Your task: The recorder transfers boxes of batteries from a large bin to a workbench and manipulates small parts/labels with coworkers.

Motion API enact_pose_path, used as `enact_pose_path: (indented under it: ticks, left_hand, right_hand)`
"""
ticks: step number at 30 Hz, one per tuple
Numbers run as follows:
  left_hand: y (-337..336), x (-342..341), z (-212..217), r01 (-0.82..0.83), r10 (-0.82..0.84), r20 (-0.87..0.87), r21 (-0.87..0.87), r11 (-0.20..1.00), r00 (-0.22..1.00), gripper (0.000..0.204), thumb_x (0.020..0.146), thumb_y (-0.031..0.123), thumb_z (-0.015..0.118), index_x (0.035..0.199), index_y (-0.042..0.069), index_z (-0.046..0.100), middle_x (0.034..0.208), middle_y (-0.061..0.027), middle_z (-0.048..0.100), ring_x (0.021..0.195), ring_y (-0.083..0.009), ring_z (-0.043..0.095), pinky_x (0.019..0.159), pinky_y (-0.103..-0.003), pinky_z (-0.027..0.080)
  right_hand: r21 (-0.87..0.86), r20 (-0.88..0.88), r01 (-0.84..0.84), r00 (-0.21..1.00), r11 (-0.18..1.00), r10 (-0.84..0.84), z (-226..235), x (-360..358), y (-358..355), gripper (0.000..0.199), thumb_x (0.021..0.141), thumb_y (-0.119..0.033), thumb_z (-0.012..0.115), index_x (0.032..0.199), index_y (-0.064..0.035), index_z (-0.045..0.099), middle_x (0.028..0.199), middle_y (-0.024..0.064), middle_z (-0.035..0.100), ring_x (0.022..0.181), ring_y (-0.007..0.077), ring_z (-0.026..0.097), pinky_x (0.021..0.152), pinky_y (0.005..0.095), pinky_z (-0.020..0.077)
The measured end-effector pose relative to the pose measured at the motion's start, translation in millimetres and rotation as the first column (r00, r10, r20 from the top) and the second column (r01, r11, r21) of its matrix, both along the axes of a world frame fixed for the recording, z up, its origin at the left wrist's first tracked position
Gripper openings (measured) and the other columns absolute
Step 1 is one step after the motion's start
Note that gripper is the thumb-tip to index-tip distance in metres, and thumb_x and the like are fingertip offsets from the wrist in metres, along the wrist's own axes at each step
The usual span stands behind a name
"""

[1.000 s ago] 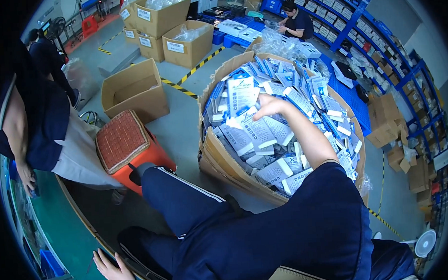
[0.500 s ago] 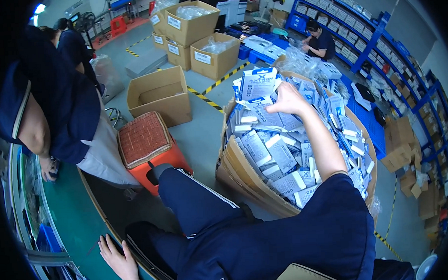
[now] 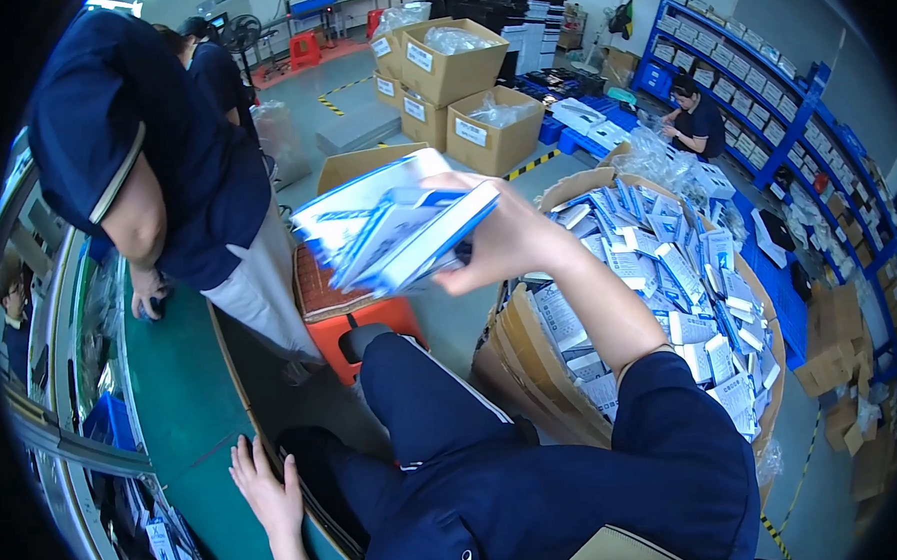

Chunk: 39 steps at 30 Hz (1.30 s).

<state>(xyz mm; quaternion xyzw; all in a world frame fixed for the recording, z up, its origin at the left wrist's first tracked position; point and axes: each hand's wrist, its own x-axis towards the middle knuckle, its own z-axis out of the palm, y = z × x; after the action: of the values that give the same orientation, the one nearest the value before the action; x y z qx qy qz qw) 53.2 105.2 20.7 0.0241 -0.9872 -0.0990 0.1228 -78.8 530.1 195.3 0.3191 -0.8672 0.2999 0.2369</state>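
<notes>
Several flat white-and-blue boxes [image 3: 396,227] are gripped together in my right hand [image 3: 506,222], raised between the big carton and the bench; motion blurs them. My right arm stretches back over the large open carton [image 3: 532,351], which is heaped with the same kind of small boxes [image 3: 668,270]. On the edge of the green bench top [image 3: 179,402], my left hand [image 3: 270,491] lies flat with its fingers spread, holding nothing.
A co-worker in dark blue [image 3: 152,143] stands at the bench on the left, one hand on it. An orange stool [image 3: 371,328] with a brown cushion stands ahead. Brown cartons [image 3: 454,65] are stacked behind; blue shelving [image 3: 740,77] lines the right.
My right hand has lifted the boxes out of the large carton and carried them left toward the bench. The view has swung left. My left hand stays on the bench.
</notes>
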Motion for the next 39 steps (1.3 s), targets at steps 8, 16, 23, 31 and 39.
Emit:
enact_pose_path:
  ticks: [8, 16, 23, 31, 39]
  left_hand:
    - [42, 46, 21, 0.082, -0.055, -0.112, 0.248, 0.965, 0.992, 0.046, 0.080, 0.026, 0.073, 0.117, 0.001, 0.062, 0.132, -0.0217, 0.051, 0.128, -0.0425, 0.043, 0.108, -0.053, 0.033]
    - [37, 76, -7, 0.000, 0.096, -0.132, 0.588, 0.809, 0.987, 0.043, 0.091, 0.031, 0.061, 0.124, 0.003, 0.060, 0.128, -0.0202, 0.056, 0.124, -0.0371, 0.049, 0.105, -0.049, 0.040]
    - [42, 68, -3, 0.075, 0.096, -0.252, 0.593, 0.802, 0.963, 0.034, 0.087, 0.022, 0.064, 0.116, 0.004, 0.062, 0.129, -0.0170, 0.053, 0.126, -0.0368, 0.045, 0.107, -0.047, 0.036]
    - [34, 66, 3, 0.045, 0.094, -0.196, 0.606, 0.794, 0.976, 0.037, 0.084, 0.019, 0.066, 0.117, 0.002, 0.062, 0.133, -0.0188, 0.049, 0.132, -0.0381, 0.040, 0.112, -0.047, 0.032]
    - [11, 76, 72, -0.154, 0.227, -0.063, 0.559, 0.814, 0.972, 0.022, 0.082, 0.017, 0.065, 0.096, 0.000, 0.069, 0.111, -0.0194, 0.062, 0.105, -0.0349, 0.059, 0.090, -0.043, 0.049]
  right_hand:
    - [-0.019, -0.240, -0.636, 0.752, 0.772, 0.614, 12, -20, -167, 0.073, 0.053, -0.022, 0.081, 0.118, -0.0054, 0.052, 0.103, 0.0171, 0.062, 0.094, 0.0357, 0.063, 0.082, 0.0409, 0.0521]
    - [0.031, -0.379, -0.897, 0.398, 0.441, 0.835, 35, 48, -344, 0.039, 0.081, -0.018, 0.072, 0.112, -0.0030, 0.055, 0.099, 0.0199, 0.064, 0.089, 0.0352, 0.067, 0.077, 0.0384, 0.0532]
    - [0.270, -0.527, -0.934, 0.058, 0.232, 0.848, 13, 130, -456, 0.036, 0.068, -0.014, 0.071, 0.103, -0.0105, 0.064, 0.110, 0.0138, 0.060, 0.092, 0.0283, 0.063, 0.075, 0.0390, 0.0500]
    - [0.349, -0.485, -0.935, -0.116, 0.070, 0.867, -48, 127, -554, 0.046, 0.056, -0.023, 0.080, 0.098, -0.0158, 0.061, 0.135, 0.0152, 0.049, 0.125, 0.0352, 0.050, 0.105, 0.0496, 0.0398]
    - [0.230, -0.166, -0.926, 0.266, 0.299, 0.950, -83, 128, -589, 0.055, 0.066, -0.010, 0.074, 0.118, -0.0086, 0.057, 0.144, 0.0231, 0.037, 0.136, 0.0403, 0.035, 0.115, 0.0507, 0.0277]
